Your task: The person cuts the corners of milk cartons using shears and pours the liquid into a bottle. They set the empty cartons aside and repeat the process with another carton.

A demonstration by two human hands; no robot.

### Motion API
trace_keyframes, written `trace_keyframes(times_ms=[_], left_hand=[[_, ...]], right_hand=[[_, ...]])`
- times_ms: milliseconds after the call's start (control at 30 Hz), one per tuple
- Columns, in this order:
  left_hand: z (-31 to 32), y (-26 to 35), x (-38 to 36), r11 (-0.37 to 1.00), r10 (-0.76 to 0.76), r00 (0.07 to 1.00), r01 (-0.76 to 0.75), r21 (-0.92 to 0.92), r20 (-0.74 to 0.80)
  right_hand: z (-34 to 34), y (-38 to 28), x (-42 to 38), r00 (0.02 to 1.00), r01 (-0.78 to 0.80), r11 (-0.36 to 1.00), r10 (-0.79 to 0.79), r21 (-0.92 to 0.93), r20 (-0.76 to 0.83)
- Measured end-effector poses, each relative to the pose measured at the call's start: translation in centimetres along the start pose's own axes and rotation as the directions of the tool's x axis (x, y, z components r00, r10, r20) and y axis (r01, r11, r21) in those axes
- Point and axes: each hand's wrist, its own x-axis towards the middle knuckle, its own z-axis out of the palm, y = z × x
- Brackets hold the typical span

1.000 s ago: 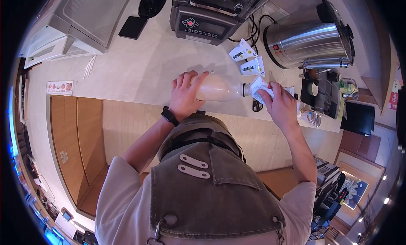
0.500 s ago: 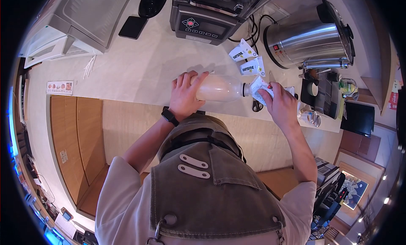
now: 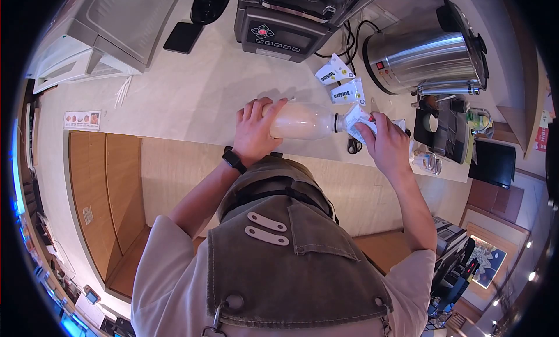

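Observation:
My left hand, with a dark watch on its wrist, is wrapped round the base of a clear bottle holding pale, milky contents. The bottle's dark-rimmed neck points right, against a white printed packet. My right hand grips that packet from its right side, thumb on top. Whether anything flows between packet and bottle cannot be made out. Just beyond the packet, two white OATSIDE packs rest on the counter. Black scissor handles show just below the packet.
A dark machine with buttons stands at the back. Right of it is a steel urn with cables beside it. Glasses stand near the right edge. A black flat object and a grey appliance are at the left.

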Motion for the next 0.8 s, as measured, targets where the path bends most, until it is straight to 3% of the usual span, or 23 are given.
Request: trace_keyframes(times_ms=[800], left_hand=[[-0.08,0.0,0.04,1.0,0.008,1.0,-0.008,0.007,0.009]], right_hand=[[0.06,0.05,-0.11,1.0,-0.009,1.0,0.009,-0.02,0.012]])
